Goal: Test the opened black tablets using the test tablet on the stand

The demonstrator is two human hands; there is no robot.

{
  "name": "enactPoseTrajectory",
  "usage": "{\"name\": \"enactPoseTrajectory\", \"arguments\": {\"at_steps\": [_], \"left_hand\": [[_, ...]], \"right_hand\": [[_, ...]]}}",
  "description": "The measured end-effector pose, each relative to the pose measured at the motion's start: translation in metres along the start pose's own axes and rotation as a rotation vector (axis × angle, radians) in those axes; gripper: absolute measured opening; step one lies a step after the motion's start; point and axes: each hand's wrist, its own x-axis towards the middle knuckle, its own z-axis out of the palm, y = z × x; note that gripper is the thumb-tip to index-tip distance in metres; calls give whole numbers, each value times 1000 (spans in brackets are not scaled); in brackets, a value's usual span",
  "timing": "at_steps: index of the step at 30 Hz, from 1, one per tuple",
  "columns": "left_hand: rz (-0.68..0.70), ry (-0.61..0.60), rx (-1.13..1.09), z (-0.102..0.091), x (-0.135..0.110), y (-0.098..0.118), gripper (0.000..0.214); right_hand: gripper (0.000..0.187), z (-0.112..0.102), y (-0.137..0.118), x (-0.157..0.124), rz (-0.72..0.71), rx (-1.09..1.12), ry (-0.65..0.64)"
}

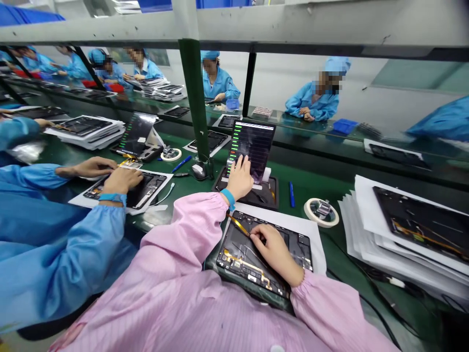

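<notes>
My left hand (240, 178), with a blue band at its wrist, reaches forward with fingers stretched out. Its fingertips are at the lit screen (261, 146), which leans upright and shows a list with green marks and one red mark. Over an opened black tablet housing (240, 247) in front of me is my right hand (273, 247). Thumb and forefinger pinch the end of an orange ribbon cable (239, 225), which runs up towards the screen. A white paper sheet (318, 244) lies under the housing. Part of the housing is hidden by my right hand.
A roll of tape (321, 212) and a blue pen (291, 194) lie right of the screen. Further right stands a paper stack (361, 230) with another housing on top. At left, a co-worker's blue sleeves (91, 244) come close. A green post (196, 102) rises behind the bench.
</notes>
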Motion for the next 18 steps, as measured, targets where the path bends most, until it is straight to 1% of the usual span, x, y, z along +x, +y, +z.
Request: {"name": "enactPoseTrajectory", "arguments": {"at_steps": [2,4,5,7,8,9,10,12,14,15,16,18], "left_hand": [[-15,-34,50,-4,-1,13,56],[-22,-89,63,-15,-11,38,51],[-2,-143,48,-21,-19,53,45],[68,-338,-20,-29,-36,81,30],[103,-423,-54,-30,-45,92,26],[141,-481,-83,-29,-53,100,26],[180,-503,-105,-25,-60,105,26],[255,-484,-132,-12,-69,109,26],[334,-472,-140,2,-74,109,24],[366,-476,-136,9,-76,108,23],[391,-483,-129,14,-76,108,23],[438,-490,-122,20,-77,108,24]], "right_hand": [[8,2,-3,2,-1,-17,0],[6,0,-11,1,8,-53,-4],[7,-5,-16,0,3,-89,-22],[14,-25,-27,-8,-34,-216,-98],[17,-40,-31,-14,-50,-297,-140],[18,-59,-32,-21,-49,-377,-165],[16,-79,-31,-29,-23,-447,-162],[11,-118,-20,-48,110,-542,-59],[10,-147,-2,-68,266,-574,39],[10,-155,8,-78,328,-561,48],[9,-158,18,-87,370,-523,32],[5,-151,33,-100,383,-408,-35]]}}
